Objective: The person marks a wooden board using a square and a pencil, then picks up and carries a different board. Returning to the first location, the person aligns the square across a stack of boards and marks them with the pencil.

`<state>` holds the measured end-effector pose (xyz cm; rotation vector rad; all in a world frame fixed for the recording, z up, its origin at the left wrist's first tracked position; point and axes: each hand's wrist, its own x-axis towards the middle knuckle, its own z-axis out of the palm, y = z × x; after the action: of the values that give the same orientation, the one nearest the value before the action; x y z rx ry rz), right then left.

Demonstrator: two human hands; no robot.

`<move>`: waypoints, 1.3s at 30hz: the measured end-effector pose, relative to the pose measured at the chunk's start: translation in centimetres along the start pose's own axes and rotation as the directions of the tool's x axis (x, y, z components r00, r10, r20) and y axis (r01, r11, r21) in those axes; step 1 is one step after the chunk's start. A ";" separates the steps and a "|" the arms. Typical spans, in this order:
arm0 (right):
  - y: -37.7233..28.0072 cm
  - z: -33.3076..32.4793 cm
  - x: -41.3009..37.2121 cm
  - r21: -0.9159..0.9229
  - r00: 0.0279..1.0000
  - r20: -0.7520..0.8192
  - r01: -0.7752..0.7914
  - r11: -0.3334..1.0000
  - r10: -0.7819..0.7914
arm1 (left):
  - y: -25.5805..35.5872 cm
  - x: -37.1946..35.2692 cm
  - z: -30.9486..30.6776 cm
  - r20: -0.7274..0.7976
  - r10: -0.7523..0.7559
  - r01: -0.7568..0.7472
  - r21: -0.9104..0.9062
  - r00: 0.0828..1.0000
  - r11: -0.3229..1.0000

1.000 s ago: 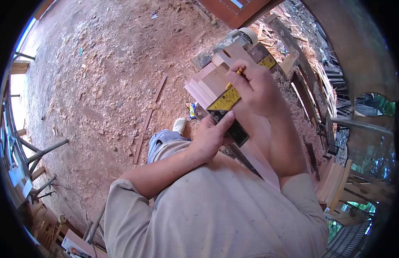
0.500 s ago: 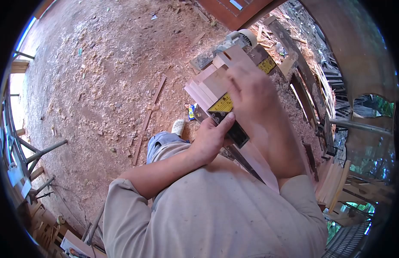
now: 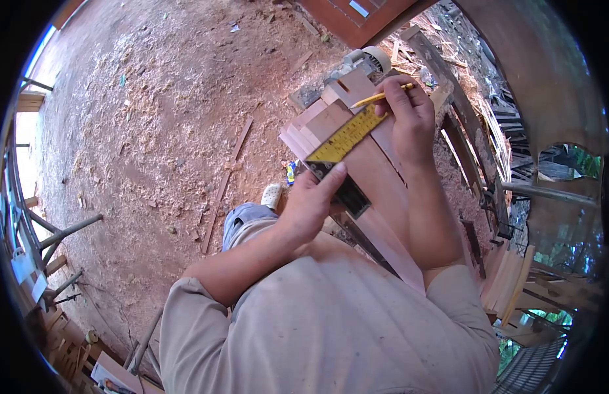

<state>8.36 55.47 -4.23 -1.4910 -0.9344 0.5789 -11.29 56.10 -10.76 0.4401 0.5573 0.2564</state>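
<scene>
Several reddish wooden boards (image 3: 376,177) lie side by side on a workbench in front of me. A try square (image 3: 344,141) with a yellow ruled blade and a black stock rests across them. My left hand (image 3: 311,203) presses on the black stock, thumb stretched along it. My right hand (image 3: 409,118) holds a yellow pencil (image 3: 378,98) whose tip touches the boards at the far end of the yellow blade.
A machine with an electric motor (image 3: 367,60) stands just beyond the boards. Sawdust and wood strips (image 3: 219,197) cover the dirt floor at left. Stacked timber (image 3: 514,276) and sawdust piles fill the right side. Metal frames (image 3: 61,230) stand at the far left.
My right hand has moved away from the near part of the yellow blade to its far end, carrying the pencil. The square has shifted slightly along the boards under my left hand.
</scene>
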 end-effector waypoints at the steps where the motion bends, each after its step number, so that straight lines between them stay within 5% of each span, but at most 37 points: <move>1: 0.3 -0.1 0.0 0.021 1.000 0.005 0.011 1.000 -0.011 | 0.4 0.3 -0.2 -0.011 0.033 -0.033 -0.012 0.999 0.999; 11: 0.2 2.0 -1.6 0.007 0.983 0.179 0.047 0.999 -0.047 | 0.9 0.7 -1.1 0.045 0.082 -0.084 0.035 0.996 0.996; 26: 0.1 2.9 -1.4 -0.069 0.971 0.205 0.137 0.988 -0.120 | 1.2 0.7 -1.0 -0.013 0.028 -0.027 0.073 1.000 0.997; 39: -0.1 3.5 -0.7 -0.224 0.953 0.304 0.082 0.971 -0.010 | 1.0 0.7 -1.3 0.006 -0.004 0.004 0.025 1.000 1.000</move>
<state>5.15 56.91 -4.80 -1.6118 -1.3094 0.6934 -11.52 57.64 -11.63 0.4640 0.5563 0.2443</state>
